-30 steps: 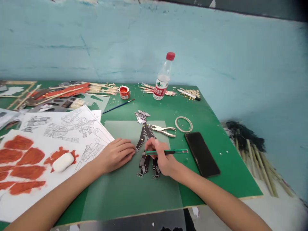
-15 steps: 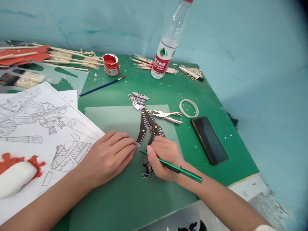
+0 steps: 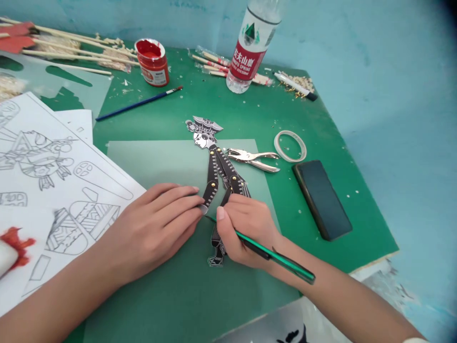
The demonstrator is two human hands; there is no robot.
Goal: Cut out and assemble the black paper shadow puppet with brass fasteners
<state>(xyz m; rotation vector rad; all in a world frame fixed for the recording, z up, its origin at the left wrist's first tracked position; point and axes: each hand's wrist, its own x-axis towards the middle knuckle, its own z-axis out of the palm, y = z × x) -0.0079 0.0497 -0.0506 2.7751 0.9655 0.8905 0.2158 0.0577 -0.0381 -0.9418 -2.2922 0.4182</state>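
A black-and-white jointed paper figure (image 3: 213, 171) with brass fasteners lies on a translucent sheet (image 3: 157, 305). My right hand (image 3: 246, 231) is closed around a green pen (image 3: 276, 257) and rests over the figure's lower body. The pen's tip points left, toward my other hand. My left hand (image 3: 164, 228) lies on the sheet just left of the figure, fingers stretched out together, fingertips at the end of the figure's arm. A silver hole punch (image 3: 253, 158) lies right of the figure, partly under its shoulder side.
Line-drawn paper sheets (image 3: 71, 162) cover the left side. At the back are a red paint jar (image 3: 153, 64), a blue brush (image 3: 139, 103), wooden sticks (image 3: 82, 52) and a water bottle (image 3: 248, 52). A tape ring (image 3: 290, 146) and phone (image 3: 323, 200) lie right.
The camera view has shifted closer and tilted down, so the bottle's top is cut off. Both hands stay near the figure, and the pen remains in my right hand.
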